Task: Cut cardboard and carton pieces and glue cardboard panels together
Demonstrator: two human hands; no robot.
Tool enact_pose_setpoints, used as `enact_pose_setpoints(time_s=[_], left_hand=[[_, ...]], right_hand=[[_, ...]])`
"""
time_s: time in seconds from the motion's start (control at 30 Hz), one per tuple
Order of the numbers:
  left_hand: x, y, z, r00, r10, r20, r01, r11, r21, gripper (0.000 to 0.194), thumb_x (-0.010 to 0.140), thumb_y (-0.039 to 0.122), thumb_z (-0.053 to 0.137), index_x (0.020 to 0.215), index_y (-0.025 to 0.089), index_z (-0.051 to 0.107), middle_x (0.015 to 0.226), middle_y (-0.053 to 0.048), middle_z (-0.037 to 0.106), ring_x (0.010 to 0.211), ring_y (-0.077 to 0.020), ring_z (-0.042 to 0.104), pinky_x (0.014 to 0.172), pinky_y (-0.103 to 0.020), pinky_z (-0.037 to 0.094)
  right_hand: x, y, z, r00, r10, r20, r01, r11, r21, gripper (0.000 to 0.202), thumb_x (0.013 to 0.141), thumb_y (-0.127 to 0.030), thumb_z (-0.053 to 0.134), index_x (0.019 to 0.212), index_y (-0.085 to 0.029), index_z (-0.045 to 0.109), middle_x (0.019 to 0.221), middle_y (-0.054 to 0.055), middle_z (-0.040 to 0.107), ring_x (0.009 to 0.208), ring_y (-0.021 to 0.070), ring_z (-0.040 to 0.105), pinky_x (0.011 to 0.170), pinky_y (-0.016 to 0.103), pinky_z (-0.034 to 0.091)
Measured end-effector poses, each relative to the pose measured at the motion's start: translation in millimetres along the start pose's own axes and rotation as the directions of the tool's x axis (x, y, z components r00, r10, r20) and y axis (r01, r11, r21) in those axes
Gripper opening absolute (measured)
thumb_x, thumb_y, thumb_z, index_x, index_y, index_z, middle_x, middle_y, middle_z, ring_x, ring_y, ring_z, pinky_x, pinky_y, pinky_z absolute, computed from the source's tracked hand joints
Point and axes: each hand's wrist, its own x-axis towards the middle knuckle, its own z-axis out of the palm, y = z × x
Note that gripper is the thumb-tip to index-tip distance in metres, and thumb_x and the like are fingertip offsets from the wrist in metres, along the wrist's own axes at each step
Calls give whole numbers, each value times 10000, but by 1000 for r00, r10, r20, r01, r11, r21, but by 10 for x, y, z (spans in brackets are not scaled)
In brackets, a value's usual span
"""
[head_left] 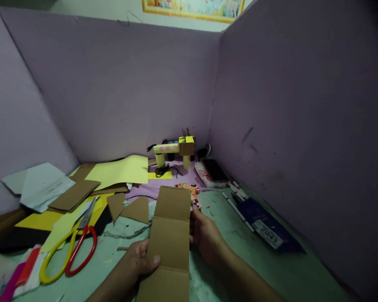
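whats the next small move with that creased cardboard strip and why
Probably bend the cardboard strip along its nearest crease. The left hand pinches its left edge with the thumb on top and the right hand grips the right edge. Fold lines already cross the strip, and it lies nearly flat, with the scissors untouched beside it.

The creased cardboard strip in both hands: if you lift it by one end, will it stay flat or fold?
The cardboard strip would probably hinge at its cross creases and sag, not stay flat. It looks thin, so likely light. Held by the left hand and the right hand at opposite edges, it seems unlikely to slip.
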Motion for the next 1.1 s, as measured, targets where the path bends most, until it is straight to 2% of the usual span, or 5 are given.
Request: enact_pose_setpoints(time_s=[0.2, 0.6, 0.9, 1.03, 1.1], left_hand=[[-17, -3, 22, 999, -24, -20, 24, 999, -24, 413, 617, 287, 784, 989, 128, 699, 878, -128, 727, 793, -283, 676, 697, -345, 504], [-26, -37, 9, 998, -53, -25, 52, 999, -8, 486, 618, 269, 793, 1053, 102, 656, 944, -152, 706, 807, -283, 668, 726, -372, 490], [-43, -36, 39, 998, -68, 3, 68, 998, 7, 496, 596, 293, 804, 1037, 112, 665, 948, -143, 703, 857, -296, 656, 749, -382, 487], [-17, -58, 11, 998, -60, -21, 61, 998, 19, 447, 632, 309, 780, 1015, 107, 668, 897, -121, 707, 813, -250, 655, 749, -342, 486], [-2, -47, -3, 995, -46, -92, 48, 999, 22, 382, 706, 336, 718, 1007, 107, 664, 832, -101, 700, 705, -187, 643, 639, -268, 483]], right_hand=[[-1, 28, -12, 999, -9, 50, 12, 998, -63, 346, 870, -422, 477, 823, -144, 679, 611, 43, 689, 475, 133, 607, 435, 203, 459], [0, 62, -37, 998, -19, 55, 23, 997, -75, 360, 935, -323, 360, 1044, -135, 646, 853, 69, 754, 746, 192, 700, 673, 298, 529], [4, 89, -56, 996, -80, 28, 83, 993, -89, 348, 926, -316, 374, 988, -125, 658, 860, 70, 757, 770, 191, 699, 716, 310, 525], [-8, 89, -70, 993, -108, 49, 113, 986, -124, 287, 869, -300, 466, 955, -111, 664, 782, 83, 751, 715, 226, 694, 673, 347, 529], [-7, 79, -84, 987, -148, 59, 154, 980, -129, 218, 796, -256, 564, 937, -122, 664, 758, 75, 747, 703, 232, 691, 677, 351, 527]])
